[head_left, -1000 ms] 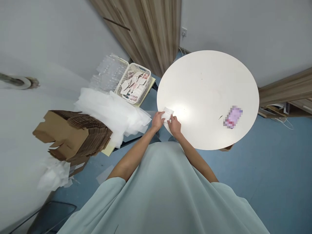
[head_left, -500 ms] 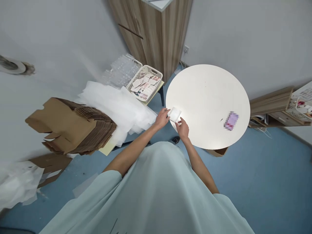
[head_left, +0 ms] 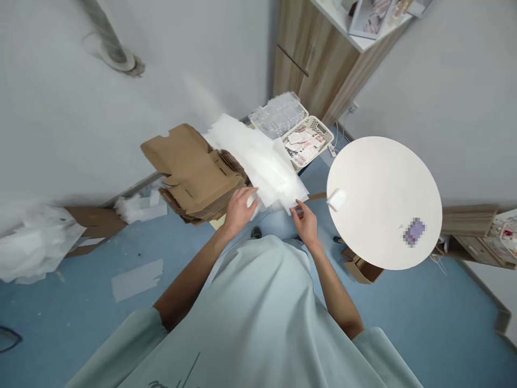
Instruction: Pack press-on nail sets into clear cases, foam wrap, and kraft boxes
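My left hand (head_left: 239,210) is at the near edge of a stack of thin white sheets (head_left: 262,156), beside the flat brown cardboard boxes (head_left: 194,167). Its thumb and fingers are apart, with no sheet clearly held between them. By the stack's near right corner is my right hand (head_left: 306,222), its fingers curved and parted, the tips close to or touching the sheets. A small white wrapped packet (head_left: 337,199) lies on the left edge of the round white table (head_left: 379,172), away from both hands.
Behind the sheets are a basket of small printed cards (head_left: 302,144) and a pile of clear plastic packs (head_left: 278,114). A pixelated purple item (head_left: 414,232) lies on the round table. An open carton (head_left: 363,269) stands below. A wooden cabinet (head_left: 311,48) fills the corner.
Both hands have let go of the white packet, which stays on the table's edge. They have moved left to the white sheets, and the view has turned left.
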`<state>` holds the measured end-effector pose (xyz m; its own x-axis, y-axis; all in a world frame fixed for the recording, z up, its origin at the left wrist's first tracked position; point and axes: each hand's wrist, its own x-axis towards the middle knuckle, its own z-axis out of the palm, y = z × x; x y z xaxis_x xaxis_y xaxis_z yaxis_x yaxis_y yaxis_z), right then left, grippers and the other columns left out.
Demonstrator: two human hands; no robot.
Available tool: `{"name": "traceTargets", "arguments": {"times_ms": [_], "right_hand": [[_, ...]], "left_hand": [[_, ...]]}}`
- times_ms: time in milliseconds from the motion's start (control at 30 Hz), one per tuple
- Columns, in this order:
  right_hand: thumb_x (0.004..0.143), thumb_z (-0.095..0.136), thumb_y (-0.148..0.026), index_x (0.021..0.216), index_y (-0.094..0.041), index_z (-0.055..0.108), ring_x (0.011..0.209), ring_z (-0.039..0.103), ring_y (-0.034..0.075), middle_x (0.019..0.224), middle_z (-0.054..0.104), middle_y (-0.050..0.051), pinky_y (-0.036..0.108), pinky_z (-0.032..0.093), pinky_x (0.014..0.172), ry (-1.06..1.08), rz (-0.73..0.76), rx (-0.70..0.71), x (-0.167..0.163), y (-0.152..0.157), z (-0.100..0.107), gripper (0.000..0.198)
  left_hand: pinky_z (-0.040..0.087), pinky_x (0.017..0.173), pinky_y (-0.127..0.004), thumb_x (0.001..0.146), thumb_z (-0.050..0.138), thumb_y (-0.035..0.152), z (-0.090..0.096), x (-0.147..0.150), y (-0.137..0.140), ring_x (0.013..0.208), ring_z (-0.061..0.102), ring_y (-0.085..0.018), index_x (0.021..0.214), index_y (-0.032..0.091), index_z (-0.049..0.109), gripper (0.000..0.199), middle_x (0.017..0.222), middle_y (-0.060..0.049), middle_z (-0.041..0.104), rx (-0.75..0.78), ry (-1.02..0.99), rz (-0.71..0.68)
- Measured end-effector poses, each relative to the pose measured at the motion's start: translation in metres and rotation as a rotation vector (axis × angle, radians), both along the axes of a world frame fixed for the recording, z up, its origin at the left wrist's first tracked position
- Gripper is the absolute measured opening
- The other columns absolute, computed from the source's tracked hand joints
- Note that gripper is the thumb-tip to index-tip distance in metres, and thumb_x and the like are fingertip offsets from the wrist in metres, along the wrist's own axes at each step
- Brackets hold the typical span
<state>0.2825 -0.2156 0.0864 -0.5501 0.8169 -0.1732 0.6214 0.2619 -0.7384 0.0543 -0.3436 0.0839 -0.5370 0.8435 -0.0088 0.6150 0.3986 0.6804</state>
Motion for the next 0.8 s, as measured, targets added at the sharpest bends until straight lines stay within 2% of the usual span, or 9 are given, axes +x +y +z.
{"name": "traceTargets", "arguments": {"times_ms": [100, 233, 533, 733, 800], "right_hand": [[0.108, 0.052, -0.053, 0.148, -0.018, 0.065, 0.084, 0.074, 0.023, 0.120, 0.079, 0.013, 0.036, 0.062, 0.082, 0.022, 0.104, -0.004, -0.041, -0.020, 0.008, 0.054], [0.110, 0.052, -0.051, 0.145, -0.020, 0.066, 0.081, 0.074, 0.020, 0.120, 0.079, 0.010, 0.033, 0.060, 0.079, 0.060, 0.264, 0.041, -0.085, -0.036, 0.015, 0.049], [0.114, 0.050, -0.041, 0.152, -0.021, 0.060, 0.087, 0.075, 0.018, 0.125, 0.078, 0.008, 0.030, 0.057, 0.086, -0.112, 0.499, 0.132, -0.137, -0.053, 0.028, 0.045], [0.114, 0.046, -0.039, 0.173, -0.023, 0.031, 0.113, 0.075, 0.027, 0.135, 0.075, 0.011, 0.036, 0.058, 0.094, -0.366, 0.663, 0.187, -0.182, -0.060, 0.019, 0.063], [0.113, 0.046, -0.037, 0.174, -0.022, 0.027, 0.118, 0.074, 0.030, 0.139, 0.073, 0.014, 0.039, 0.060, 0.095, -0.456, 0.708, 0.197, -0.194, -0.060, 0.013, 0.066]], "left_hand": [[0.046, 0.121, -0.049, 0.104, 0.062, 0.033, -0.003, -0.049, -0.037, 0.135, 0.060, -0.034, 0.139, 0.023, 0.069, 0.037, 0.139, -0.012, 0.068, -0.077, 0.062, 0.151], [0.050, 0.114, -0.048, 0.101, 0.065, 0.032, -0.013, -0.084, -0.059, 0.129, 0.065, -0.035, 0.132, 0.018, 0.072, 0.035, 0.134, -0.015, 0.072, -0.196, 0.048, 0.181], [0.053, 0.107, -0.044, 0.106, 0.053, 0.031, -0.018, -0.095, -0.060, 0.120, 0.071, -0.032, 0.125, 0.019, 0.077, 0.032, 0.129, -0.012, 0.079, -0.154, 0.025, 0.155], [0.054, 0.091, -0.040, 0.110, 0.039, 0.027, -0.017, -0.104, -0.050, 0.109, 0.075, -0.033, 0.121, 0.018, 0.077, 0.041, 0.122, -0.015, 0.080, -0.281, 0.128, 0.152], [0.053, 0.090, -0.039, 0.111, 0.037, 0.027, -0.017, -0.104, -0.046, 0.109, 0.075, -0.033, 0.123, 0.016, 0.075, 0.042, 0.122, -0.017, 0.080, -0.305, 0.168, 0.160]]}}
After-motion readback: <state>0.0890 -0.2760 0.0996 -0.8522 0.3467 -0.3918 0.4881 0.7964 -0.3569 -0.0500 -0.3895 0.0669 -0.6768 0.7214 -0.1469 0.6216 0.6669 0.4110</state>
